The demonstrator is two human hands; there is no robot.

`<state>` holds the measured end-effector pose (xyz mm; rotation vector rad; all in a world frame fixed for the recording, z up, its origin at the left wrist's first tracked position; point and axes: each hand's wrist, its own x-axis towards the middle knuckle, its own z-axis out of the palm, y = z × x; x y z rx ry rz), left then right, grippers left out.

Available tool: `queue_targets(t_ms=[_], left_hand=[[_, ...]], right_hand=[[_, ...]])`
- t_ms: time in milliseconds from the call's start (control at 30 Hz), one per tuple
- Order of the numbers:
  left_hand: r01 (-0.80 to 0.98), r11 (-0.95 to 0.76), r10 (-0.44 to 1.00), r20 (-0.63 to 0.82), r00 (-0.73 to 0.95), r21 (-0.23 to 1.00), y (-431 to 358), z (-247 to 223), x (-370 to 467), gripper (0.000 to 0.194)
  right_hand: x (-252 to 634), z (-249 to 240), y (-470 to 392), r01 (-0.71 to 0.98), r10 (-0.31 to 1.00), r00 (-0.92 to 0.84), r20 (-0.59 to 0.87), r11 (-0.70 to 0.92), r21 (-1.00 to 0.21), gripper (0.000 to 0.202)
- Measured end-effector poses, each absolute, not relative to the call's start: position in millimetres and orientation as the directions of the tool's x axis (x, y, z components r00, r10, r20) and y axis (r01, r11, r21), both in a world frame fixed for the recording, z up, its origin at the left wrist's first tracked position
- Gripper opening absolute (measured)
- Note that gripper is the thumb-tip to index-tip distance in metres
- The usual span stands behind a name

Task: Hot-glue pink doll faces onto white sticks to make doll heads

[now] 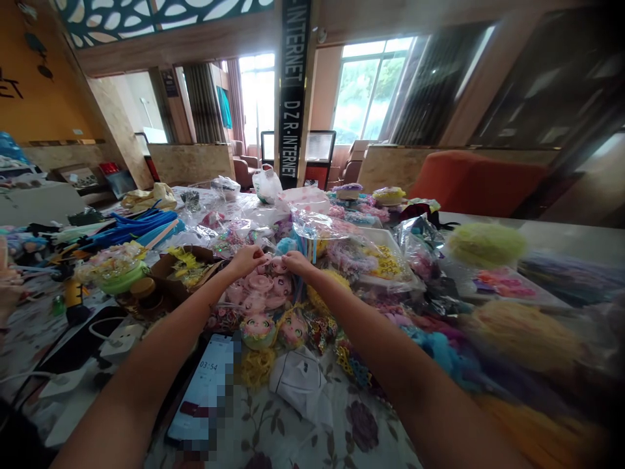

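Note:
My left hand and my right hand reach forward over the middle of the table, a short gap between them. Both have their fingers pinched together; whatever they hold is too small to make out. Just below them lies a pile of pink doll face pieces. Nearer to me sit two doll heads with large eyes, one green-eyed and one with yellow trim. A light blue fluffy piece is right behind the gap between my hands.
A phone lies by my left forearm, near a white power strip. A crumpled white cloth-like item is in front. Left are an open cardboard box and blue strips; right, a white tray. Another person's hand shows far left.

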<state>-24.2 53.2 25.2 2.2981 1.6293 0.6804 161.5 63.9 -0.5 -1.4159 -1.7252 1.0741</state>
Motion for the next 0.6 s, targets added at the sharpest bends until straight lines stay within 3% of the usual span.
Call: queue_targets(t_ms=[167, 433, 600], left_hand=[[0.859, -0.374, 0.927, 0.149, 0.343, 0.351, 47.7, 17.3, -25.5, 0.023], [0.856, -0.441, 0.892, 0.022, 0.452, 0.270, 36.8, 7.2, -20.7, 0.029], [0.895, -0.387, 0.921, 0.049, 0.386, 0.221, 29.1, 8.8, -20.4, 0.027]], right_hand=[[158.5, -2.5, 66.9, 0.589, 0.977, -0.210, -0.047, 0.088, -0.803, 0.032], [156.4, 8.5, 63.7, 0.710, 0.983, -0.176, 0.055, 0.165, -0.684, 0.031], [154.6, 14.9, 57.8, 0.753, 0.977, -0.199, 0.080, 0.205, -0.626, 0.030]])
